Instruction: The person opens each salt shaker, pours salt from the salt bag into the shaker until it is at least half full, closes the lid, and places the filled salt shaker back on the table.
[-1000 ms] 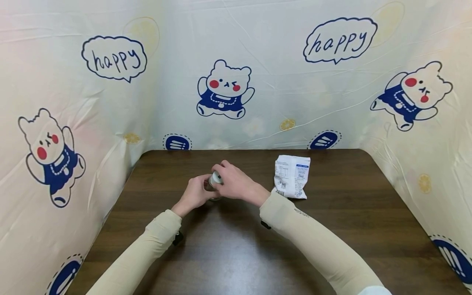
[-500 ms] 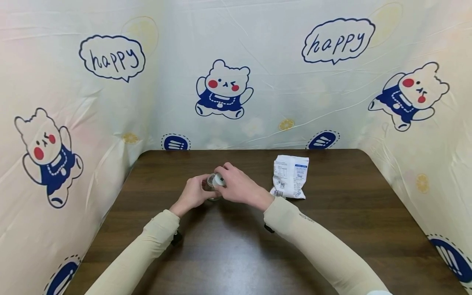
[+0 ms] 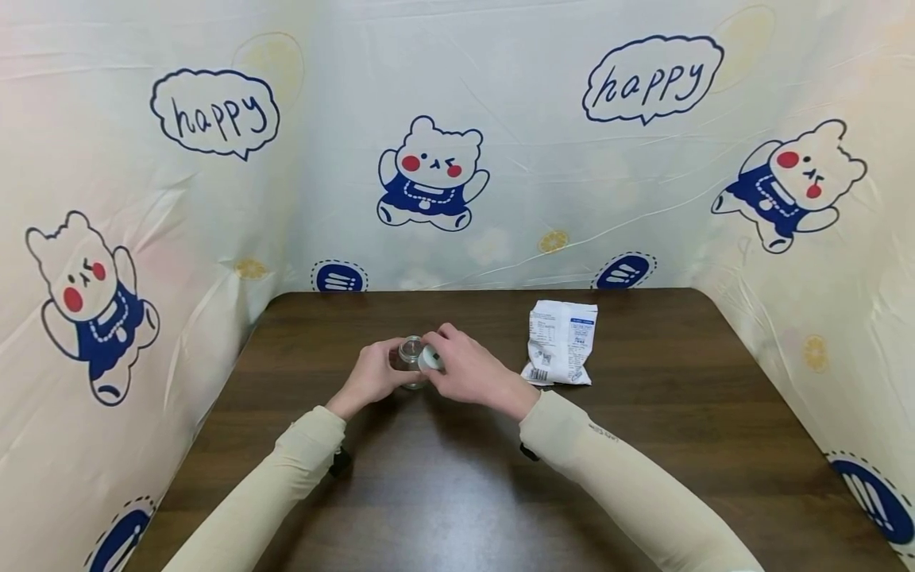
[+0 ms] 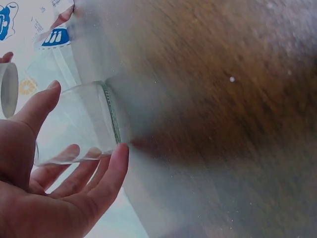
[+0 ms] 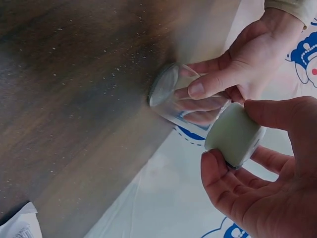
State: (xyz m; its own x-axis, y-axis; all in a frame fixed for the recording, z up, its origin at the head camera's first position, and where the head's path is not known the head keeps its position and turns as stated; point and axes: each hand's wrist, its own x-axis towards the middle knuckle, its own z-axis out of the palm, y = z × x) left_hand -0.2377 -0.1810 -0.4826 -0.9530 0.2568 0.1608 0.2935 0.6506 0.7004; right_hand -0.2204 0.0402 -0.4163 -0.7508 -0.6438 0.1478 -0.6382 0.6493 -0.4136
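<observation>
A clear glass jar (image 3: 411, 351) stands upright near the back left of the table, its mouth uncovered in the head view. My left hand (image 3: 374, 373) grips it around the side, thumb toward me; the left wrist view shows the fingers curved round the glass (image 4: 81, 124). Just right of the mouth, my right hand (image 3: 468, 369) pinches a pale green-white lid (image 5: 234, 135) between thumb and fingers. The lid is tilted, close beside the jar's rim. No contents show through the glass.
A white printed packet (image 3: 561, 342) lies on the dark wooden table (image 3: 457, 492) to the right of the hands. Patterned cloth (image 3: 536, 143) hangs behind the table and along both sides.
My right hand has taken the lid off the jar's mouth and shifted it a little right and toward me. The left hand keeps its grip on the jar.
</observation>
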